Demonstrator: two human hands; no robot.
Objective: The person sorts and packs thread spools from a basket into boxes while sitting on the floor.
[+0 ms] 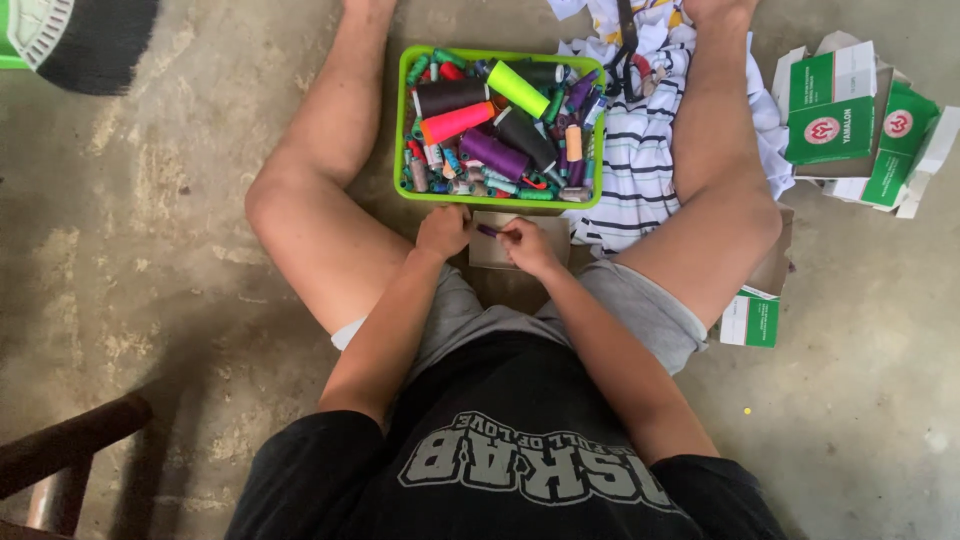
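Green-white boxes [862,120] heaped far right; another [750,320] beside right knee.

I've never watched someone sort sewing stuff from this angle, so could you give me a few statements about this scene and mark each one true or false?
1. The green basket holds many thread spools of different colours. True.
2. The left hand and right hand are held close together over a brown piece of card just in front of the basket. True.
3. Something small and purple sits between the fingers of the two hands. True.
4. The green and white boxes lie to the person's left. False: they lie to the right, on the floor.
5. The striped cloth is inside the basket. False: it lies beside it, to the right.
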